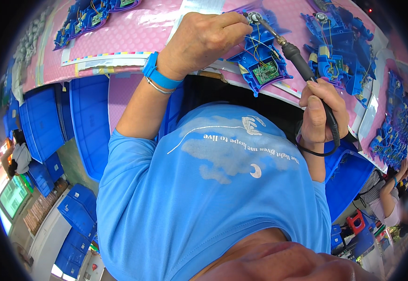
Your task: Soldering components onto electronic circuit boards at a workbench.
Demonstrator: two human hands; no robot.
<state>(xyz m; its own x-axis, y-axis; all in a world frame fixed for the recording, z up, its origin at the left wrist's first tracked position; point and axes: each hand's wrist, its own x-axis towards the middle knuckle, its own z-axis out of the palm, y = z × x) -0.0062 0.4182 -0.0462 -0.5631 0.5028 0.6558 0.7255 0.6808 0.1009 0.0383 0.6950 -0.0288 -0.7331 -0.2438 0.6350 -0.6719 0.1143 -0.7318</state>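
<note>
My right hand (323, 110) is wrapped round the black handle of a soldering iron (298, 60). The iron's metal tip reaches up and left to a small round silver part (254, 18) in a blue plastic housing (248, 58). Thin red, yellow and white wires run down inside that housing to a green circuit board (266, 72). Beside the round part, my left hand (206, 42) is closed in a pinch. What its fingertips hold is too small to make out. A blue band circles the left wrist.
More blue housings with wires and boards lie at the right (337, 51) and far left (89, 21) of the pink-covered table (133, 40). Blue bins (89, 122) stand below its edge. At the far right, a heap of wired blue parts (393, 126) lies near another person (391, 201).
</note>
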